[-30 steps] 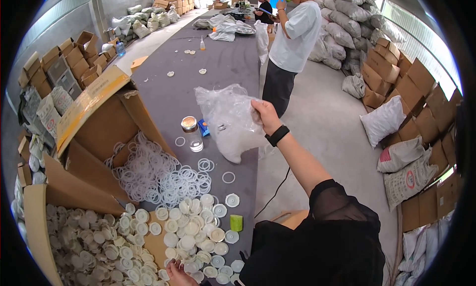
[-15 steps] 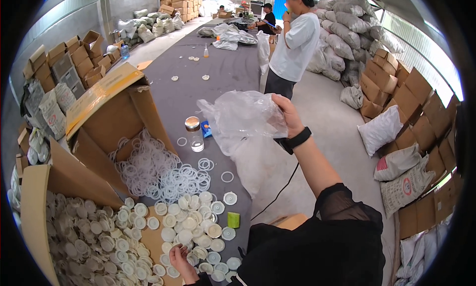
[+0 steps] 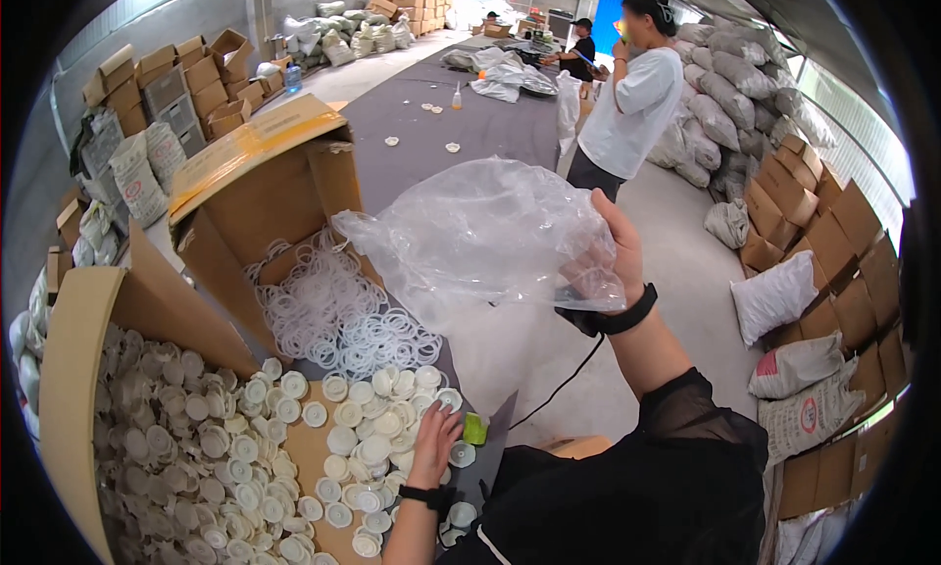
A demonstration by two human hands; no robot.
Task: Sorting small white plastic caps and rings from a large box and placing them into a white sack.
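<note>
Bag [image 3: 480, 237] hangs empty, pinched in the right hand [image 3: 613, 251]; the left hand [image 3: 434, 442] lies spread on loose caps [image 3: 377, 438], none bagged yet.

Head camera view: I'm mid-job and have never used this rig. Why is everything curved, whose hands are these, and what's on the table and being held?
There is only one picture, from a wide fisheye camera worn on the person's head, looking down; that lens bends the straight edges. No machine here: both hands are the wearer's own. The right hand holds up a crumpled clear plastic bag. The left hand rests among round white caps spread on the long grey table, beside a small green object. Thin white rings spill from one open cardboard box; more caps fill another box. A person in a white shirt stands beyond.
</note>
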